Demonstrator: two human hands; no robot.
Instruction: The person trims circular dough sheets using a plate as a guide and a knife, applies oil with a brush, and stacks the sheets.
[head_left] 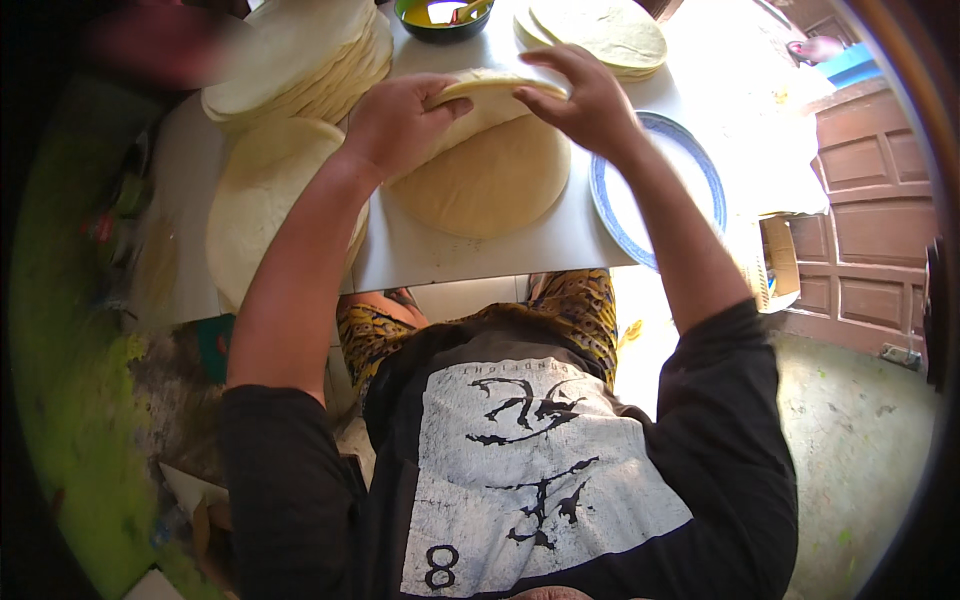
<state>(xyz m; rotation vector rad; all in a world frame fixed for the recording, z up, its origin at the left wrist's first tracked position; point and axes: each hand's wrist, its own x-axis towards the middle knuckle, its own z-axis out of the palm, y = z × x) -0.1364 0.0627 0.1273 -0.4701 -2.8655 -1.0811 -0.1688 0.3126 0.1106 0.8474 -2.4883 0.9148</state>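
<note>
A thin, round, pale dough sheet [483, 108] is raised at its far edge between my hands. My left hand [400, 118] grips its left end with the fingers curled over the rim. At the other end, my right hand [583, 105] pinches the edge with the thumb, and one or more fingers are lifted. Beneath lies a round dough surface [490, 190] flat on the table. I cannot tell whether the raised part is a separate sheet or a fold of this one.
Stacks of round dough sheets stand at the far left [300, 60], near left [265, 200] and far right [605, 35] of the white table [440, 262]. A dark bowl [440, 30] holds yellow liquid and a utensil. A blue-rimmed plate [603, 200] lies under my right forearm.
</note>
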